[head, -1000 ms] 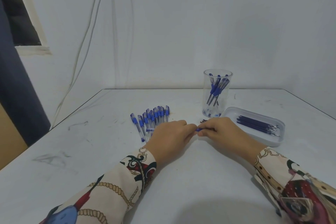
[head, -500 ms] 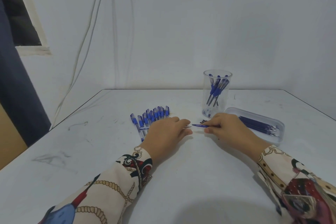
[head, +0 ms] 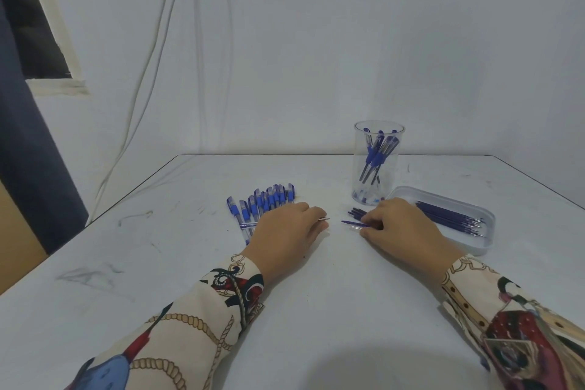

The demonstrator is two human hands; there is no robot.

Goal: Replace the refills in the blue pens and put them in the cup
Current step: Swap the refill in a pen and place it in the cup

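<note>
My left hand (head: pixel 286 233) grips a clear pen barrel whose open end (head: pixel 324 219) pokes out past my fingers; most of the barrel is hidden under the hand. My right hand (head: pixel 402 228) pinches a dark blue refill (head: pixel 352 223), its free end pointing left toward the barrel, a small gap between them. Several blue pens (head: pixel 267 199) lie in a row on the table behind my left hand. A clear cup (head: pixel 378 165) holds several blue pens. A white tray (head: pixel 489 220) on the right holds several blue refills (head: pixel 449 218).
A few loose refills (head: pixel 356 212) lie on the table just left of my right hand, in front of the cup. The white table (head: pixel 190 263) ends at a wall behind and drops off at its left edge. Cables hang down the wall at left.
My hands have drawn apart. The refill has come out of the barrel: my right hand carried it rightward while my left hand kept the barrel.
</note>
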